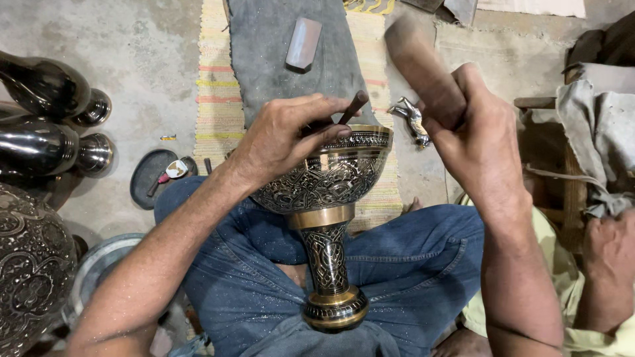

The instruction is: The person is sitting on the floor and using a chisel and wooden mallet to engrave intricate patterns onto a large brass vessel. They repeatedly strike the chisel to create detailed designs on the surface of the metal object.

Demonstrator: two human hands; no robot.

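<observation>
**Chisel set to the goblet's rim**

The engraved brass goblet (324, 211) lies tilted across the lap. The left hand (291, 135) pinches a chisel (354, 106) against its rim, steadying the point. Right of the goblet, the right hand (476, 132) grips a raised wooden mallet (420, 66).

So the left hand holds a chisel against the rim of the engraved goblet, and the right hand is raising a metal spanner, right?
Not quite. The right hand is raising a wooden mallet, not a spanner. The head view shows the left hand holding the chisel at the goblet rim.
</observation>
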